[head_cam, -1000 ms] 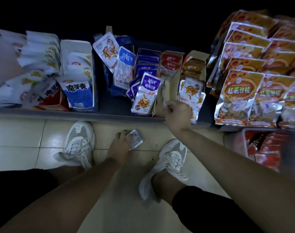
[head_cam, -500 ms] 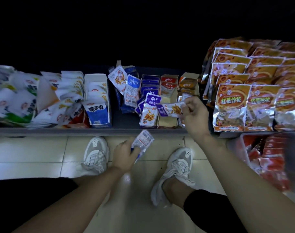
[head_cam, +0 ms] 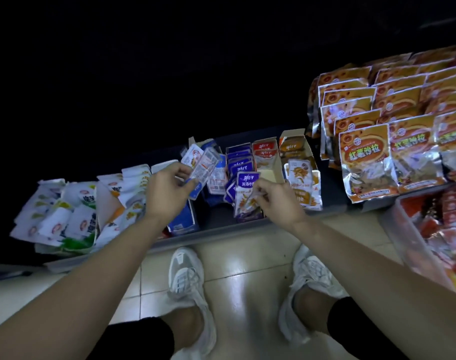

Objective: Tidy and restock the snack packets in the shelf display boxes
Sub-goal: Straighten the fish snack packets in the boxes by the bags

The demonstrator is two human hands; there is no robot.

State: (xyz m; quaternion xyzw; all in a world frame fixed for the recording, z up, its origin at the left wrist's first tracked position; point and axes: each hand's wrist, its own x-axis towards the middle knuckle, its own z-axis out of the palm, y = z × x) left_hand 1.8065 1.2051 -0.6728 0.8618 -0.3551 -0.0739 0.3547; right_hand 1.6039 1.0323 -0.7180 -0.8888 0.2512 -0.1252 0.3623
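Two hands are working at the shelf (head_cam: pixel 221 233). The left hand (head_cam: pixel 167 194) is holding one white-and-blue packet (head_cam: pixel 204 164), as far as can be made out. The right hand (head_cam: pixel 279 201) is pinching one purple packet (head_cam: pixel 247 197).

Four open display boxes are standing side by side:
- one blue box (head_cam: pixel 210 146)
- one purple box (head_cam: pixel 238 152), showing roughly five packet tops
- one red-topped box (head_cam: pixel 264 149)
- one orange box (head_cam: pixel 294 144)

Three large orange bags (head_cam: pixel 364 157) are facing front, and more are stacking behind them, too overlapped to count. The white packets (head_cam: pixel 65 216) are lying heaped, too jumbled to count. One clear tub (head_cam: pixel 403 231) is holding red packets (head_cam: pixel 455 216), too blurred to count. Two white shoes (head_cam: pixel 186 276) are standing on the floor (head_cam: pixel 247 268).
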